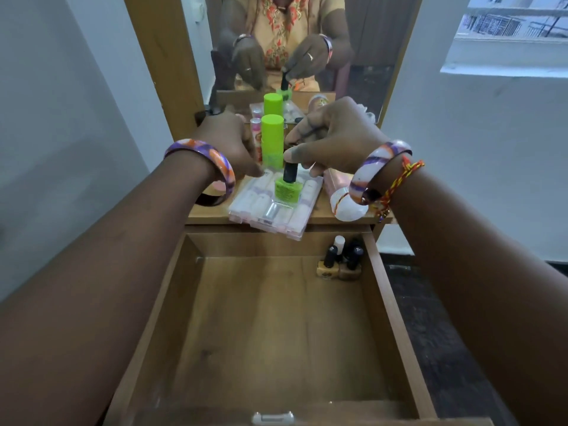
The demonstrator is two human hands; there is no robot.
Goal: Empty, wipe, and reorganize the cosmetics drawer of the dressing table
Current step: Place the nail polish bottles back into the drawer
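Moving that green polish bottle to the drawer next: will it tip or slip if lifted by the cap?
The green bottle looks like glass, so probably fragile and heavy for its size. It stands on a clear case, so a nudge might tip it. The right hand pinches its narrow black cap; it could swing.

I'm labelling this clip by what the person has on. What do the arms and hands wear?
Both forearms are bare, no sleeves. The left wrist carries a bangle swirled in purple, orange and white. The right wrist has a matching bangle plus a knotted red and yellow thread.
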